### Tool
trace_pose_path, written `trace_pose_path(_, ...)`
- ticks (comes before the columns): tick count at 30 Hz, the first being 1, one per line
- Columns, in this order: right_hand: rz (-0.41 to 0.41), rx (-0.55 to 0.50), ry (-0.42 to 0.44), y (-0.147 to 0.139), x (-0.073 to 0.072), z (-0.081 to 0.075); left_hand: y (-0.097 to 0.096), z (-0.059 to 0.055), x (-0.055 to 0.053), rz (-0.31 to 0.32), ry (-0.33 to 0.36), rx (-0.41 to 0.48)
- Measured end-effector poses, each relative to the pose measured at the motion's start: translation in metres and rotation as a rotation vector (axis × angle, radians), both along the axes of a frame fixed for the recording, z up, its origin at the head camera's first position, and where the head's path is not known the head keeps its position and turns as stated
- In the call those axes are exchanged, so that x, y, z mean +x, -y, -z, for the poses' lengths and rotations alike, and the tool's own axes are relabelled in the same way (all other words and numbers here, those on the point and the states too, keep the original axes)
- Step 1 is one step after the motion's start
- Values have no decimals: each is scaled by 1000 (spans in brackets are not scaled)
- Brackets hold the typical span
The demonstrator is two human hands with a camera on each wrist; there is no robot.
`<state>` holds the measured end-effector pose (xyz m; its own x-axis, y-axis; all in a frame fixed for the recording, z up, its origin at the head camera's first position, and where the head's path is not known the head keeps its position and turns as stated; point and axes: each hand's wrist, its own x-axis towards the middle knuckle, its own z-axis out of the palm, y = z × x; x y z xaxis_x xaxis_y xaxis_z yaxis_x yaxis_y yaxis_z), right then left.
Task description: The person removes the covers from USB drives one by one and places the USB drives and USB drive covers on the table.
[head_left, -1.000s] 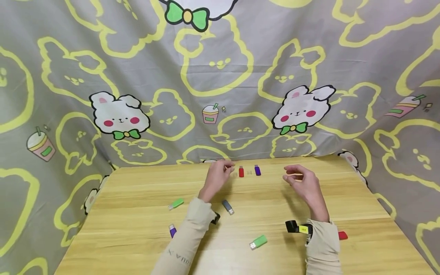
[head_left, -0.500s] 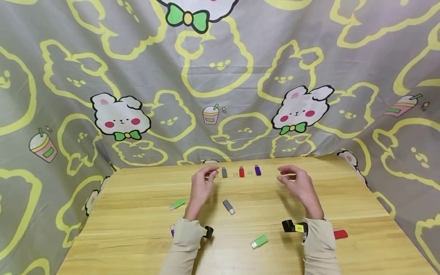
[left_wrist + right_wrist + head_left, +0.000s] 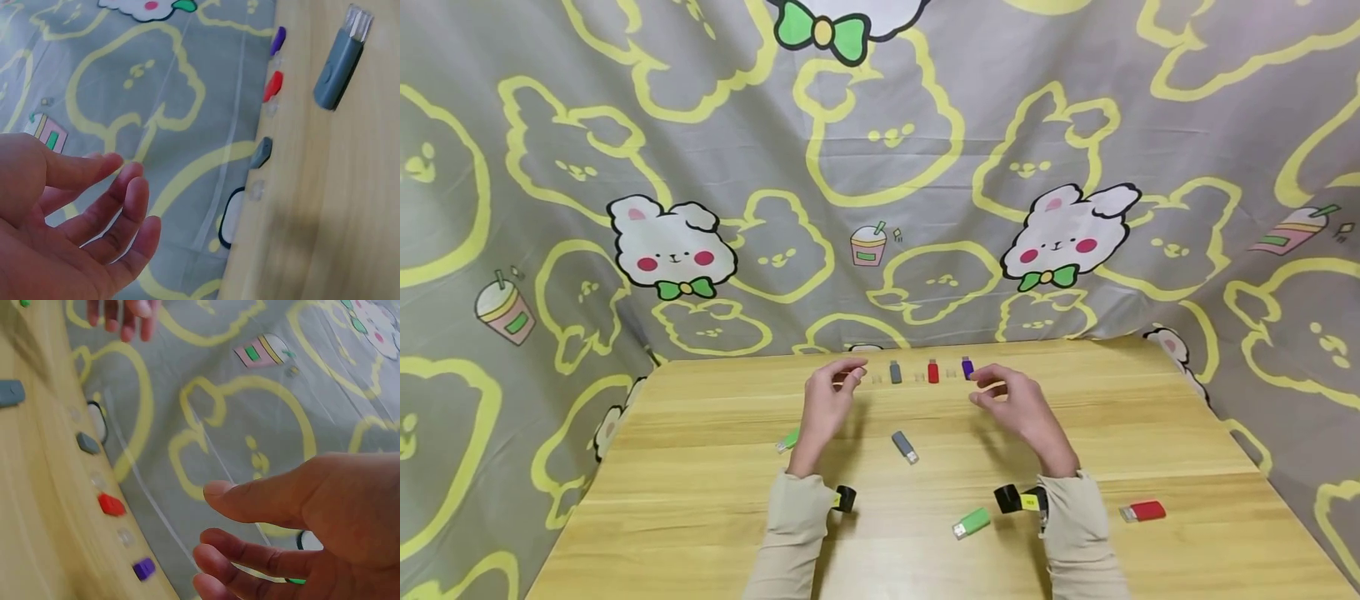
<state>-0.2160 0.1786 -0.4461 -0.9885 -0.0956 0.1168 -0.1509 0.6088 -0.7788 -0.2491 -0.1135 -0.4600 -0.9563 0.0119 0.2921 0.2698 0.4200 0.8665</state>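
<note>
At the table's back edge stand a grey USB stick (image 3: 895,372), a red USB stick (image 3: 933,372) and a purple USB stick (image 3: 967,368) in a row, with small clear pieces (image 3: 919,377) between them. My left hand (image 3: 826,410) hovers left of the grey one, its fingers (image 3: 128,231) loosely bent and holding nothing. Just right of the purple stick, overlapping its lower edge in the head view, is my right hand (image 3: 1018,410). Thumb and fingers there are apart, with nothing between them in the right wrist view.
Lying loose on the wooden table (image 3: 685,500) are another grey USB stick (image 3: 905,447), a green one (image 3: 972,522) near the front and a red one (image 3: 1144,511) at right. My left forearm partly covers another green stick (image 3: 787,440). A patterned curtain (image 3: 737,167) hangs behind.
My left hand has drawn left from the row, uncovering the grey stick there. My right hand has moved left to the purple stick. A loose purple stick at left is now hidden by my left sleeve.
</note>
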Motion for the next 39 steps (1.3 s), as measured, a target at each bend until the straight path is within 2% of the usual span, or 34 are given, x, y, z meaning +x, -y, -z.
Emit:
trace_pose_path(9, -114, 62, 70, 62, 5, 13, 13, -4, -2, -24, 2, 28)
trace_pose_path(17, -157, 255, 15, 96, 12, 31, 16, -5, -3, -13, 18, 48)
trace_pose_path(23, -189, 289, -25, 107, 16, 40, 18, -2, -4, -9, 12, 54)
trace_pose_path(30, -248, 306, -51, 111, 18, 39, 17, -4, -4, -3, 17, 37)
trace_pose_path(35, -264, 284, -20, 109, 18, 38, 17, -3, -3, 8, 33, 41)
trace_pose_path(39, -238, 189, 33, 104, 16, 33, 16, -4, -2, 16, 53, 50)
